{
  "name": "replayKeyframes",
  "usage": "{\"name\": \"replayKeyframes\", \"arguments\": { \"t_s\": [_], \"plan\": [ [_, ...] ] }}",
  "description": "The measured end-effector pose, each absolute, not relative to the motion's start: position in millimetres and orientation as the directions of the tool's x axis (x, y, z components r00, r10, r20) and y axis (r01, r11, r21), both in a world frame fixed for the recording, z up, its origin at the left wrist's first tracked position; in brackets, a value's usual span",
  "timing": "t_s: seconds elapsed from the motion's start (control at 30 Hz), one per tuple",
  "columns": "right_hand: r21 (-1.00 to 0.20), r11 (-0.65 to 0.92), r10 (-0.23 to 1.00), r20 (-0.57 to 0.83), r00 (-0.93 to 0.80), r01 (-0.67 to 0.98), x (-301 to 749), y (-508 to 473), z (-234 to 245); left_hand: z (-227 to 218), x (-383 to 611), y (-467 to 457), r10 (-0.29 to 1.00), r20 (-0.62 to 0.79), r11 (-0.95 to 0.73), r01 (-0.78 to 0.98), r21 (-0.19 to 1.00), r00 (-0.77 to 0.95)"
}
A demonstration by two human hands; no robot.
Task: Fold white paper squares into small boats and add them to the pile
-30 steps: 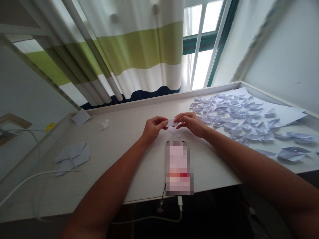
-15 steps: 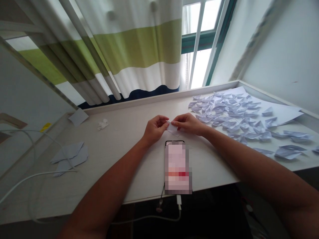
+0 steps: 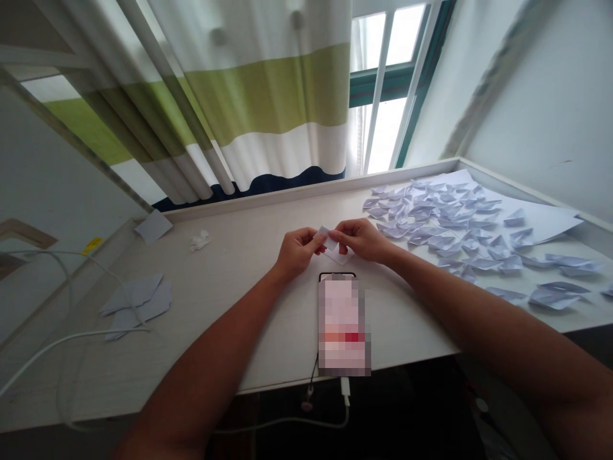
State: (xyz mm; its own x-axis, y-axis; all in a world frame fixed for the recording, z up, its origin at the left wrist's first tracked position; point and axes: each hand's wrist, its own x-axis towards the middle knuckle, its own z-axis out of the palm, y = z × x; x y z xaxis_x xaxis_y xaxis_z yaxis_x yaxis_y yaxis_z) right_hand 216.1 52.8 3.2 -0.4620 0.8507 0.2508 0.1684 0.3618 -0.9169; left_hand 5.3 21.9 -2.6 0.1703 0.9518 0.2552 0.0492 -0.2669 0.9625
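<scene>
Between my two hands is a small folded piece of white paper (image 3: 329, 239), held up just above the desk beyond the phone. My left hand (image 3: 302, 248) pinches its left side with thumb and curled fingers. On the other side my right hand (image 3: 358, 239) grips it between thumb and forefinger. Below the fingers, part of another white paper piece (image 3: 341, 257) shows against the desk; whether it joins the held one I cannot tell. Many small folded paper boats (image 3: 445, 207) lie spread over the right part of the desk.
A phone (image 3: 342, 326) with a blurred screen and a plugged-in cable lies at the front edge of the desk (image 3: 215, 255). Paper sheets (image 3: 138, 305) and a crumpled scrap (image 3: 200, 240) are on the left. White cables (image 3: 71, 338) cross the left side. Larger sheets (image 3: 541, 214) lie under the boats.
The folded paper has been raised and turned between my fingers, so more of it shows above the fingertips. Both hands stay in nearly the same place; the view has shifted slightly.
</scene>
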Motion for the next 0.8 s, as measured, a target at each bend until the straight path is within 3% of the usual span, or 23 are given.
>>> {"name": "replayKeyframes", "arguments": {
  "t_s": [0.13,0.3,0.4,0.57,0.8],
  "plan": [
    [-0.869,0.387,0.831,0.184,-0.525,0.307,220.4,51.1,7.1,-1.2,5.3,21.8,0.955,0.243,-0.255,0.054,0.965,0.167],
    [-0.789,0.513,0.773,0.253,-0.582,0.338,217.8,46.5,8.0,0.1,3.0,22.7,0.964,0.199,-0.211,0.051,0.976,0.174],
    [-0.844,0.467,0.768,0.24,-0.593,0.264,214.2,45.1,2.9,-0.5,3.1,23.7,0.965,0.229,-0.234,0.025,0.972,0.131],
    [-0.881,0.472,0.756,0.381,-0.531,0.039,217.1,47.6,2.0,0.6,3.0,26.6,0.97,0.244,-0.245,-0.042,0.969,-0.02],
    [-0.85,0.522,0.732,0.407,-0.546,0.066,219.3,47.7,5.0,6.3,2.2,25.7,0.986,0.156,-0.164,-0.169,0.972,-0.065]
  ]
}}
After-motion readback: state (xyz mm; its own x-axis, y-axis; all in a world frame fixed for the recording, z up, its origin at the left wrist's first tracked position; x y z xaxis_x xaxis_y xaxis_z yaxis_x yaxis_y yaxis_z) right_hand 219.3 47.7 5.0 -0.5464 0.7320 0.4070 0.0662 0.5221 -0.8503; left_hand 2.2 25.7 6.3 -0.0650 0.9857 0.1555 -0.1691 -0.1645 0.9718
